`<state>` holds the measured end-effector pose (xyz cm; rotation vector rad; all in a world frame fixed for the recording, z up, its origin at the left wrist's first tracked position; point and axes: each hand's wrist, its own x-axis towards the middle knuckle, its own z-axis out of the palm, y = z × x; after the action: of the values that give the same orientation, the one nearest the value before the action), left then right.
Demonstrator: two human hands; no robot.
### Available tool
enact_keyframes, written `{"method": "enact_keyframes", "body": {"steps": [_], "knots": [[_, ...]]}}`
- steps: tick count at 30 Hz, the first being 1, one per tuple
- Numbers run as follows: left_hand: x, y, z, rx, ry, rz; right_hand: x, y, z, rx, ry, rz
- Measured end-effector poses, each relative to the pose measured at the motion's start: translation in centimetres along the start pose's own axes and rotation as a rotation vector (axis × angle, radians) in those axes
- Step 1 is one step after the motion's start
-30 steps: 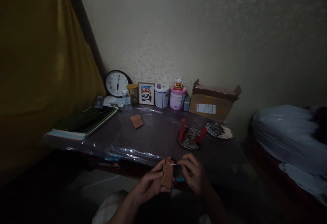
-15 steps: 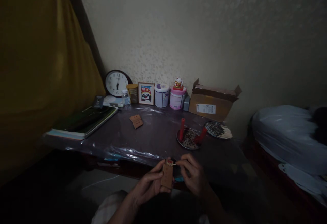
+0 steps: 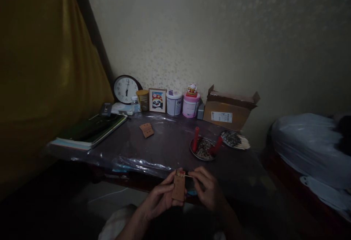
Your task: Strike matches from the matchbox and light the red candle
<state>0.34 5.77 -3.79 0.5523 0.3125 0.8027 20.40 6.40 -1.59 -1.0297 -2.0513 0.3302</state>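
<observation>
Your left hand (image 3: 161,198) curls its fingers (image 3: 168,192) round the upright matchbox (image 3: 178,188) just off the counter's (image 3: 164,145) front edge (upright so the matches (image 3: 180,174) can't spill), while your right hand (image 3: 208,190) pinches a matchstick (image 3: 188,176) between narrowly closed fingers (image 3: 196,174).

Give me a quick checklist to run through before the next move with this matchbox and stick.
1. Left hand on the matchbox: ok, holds it upright.
2. Right hand on the matchstick: ok, pinched between the fingers.
3. Red match heads at the box's top: ok, showing.
4. Matchstick's inner end clear of the box: cannot tell, it meets the box top.
5. Red candles upright on the metal plate: not ok, one leans.
6. Clear plastic sheet away from the hands: cannot tell in this dim light.
</observation>
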Motion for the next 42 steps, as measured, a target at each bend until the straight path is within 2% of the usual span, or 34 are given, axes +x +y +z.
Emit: {"method": "enact_keyframes", "body": {"steps": [12,19,26,34,42], "knots": [[-0.1,0.0,0.0,0.001,-0.019,-0.006,0.5,0.1,0.3,0.212,0.165,0.198],[0.0,-0.1,0.0,0.001,-0.035,0.009,0.3,0.2,0.5,0.367,0.172,0.363],[0.4,-0.5,-0.4,-0.018,-0.048,0.016,0.7,0.0,0.5,0.440,0.225,0.276],[0.3,-0.6,-0.3,-0.024,-0.056,0.023,0.7,-0.1,1.0,0.447,0.249,0.380],[0.4,-0.4,-0.1,-0.049,-0.061,0.038,0.9,-0.6,0.7,0.450,0.224,0.386]]}}
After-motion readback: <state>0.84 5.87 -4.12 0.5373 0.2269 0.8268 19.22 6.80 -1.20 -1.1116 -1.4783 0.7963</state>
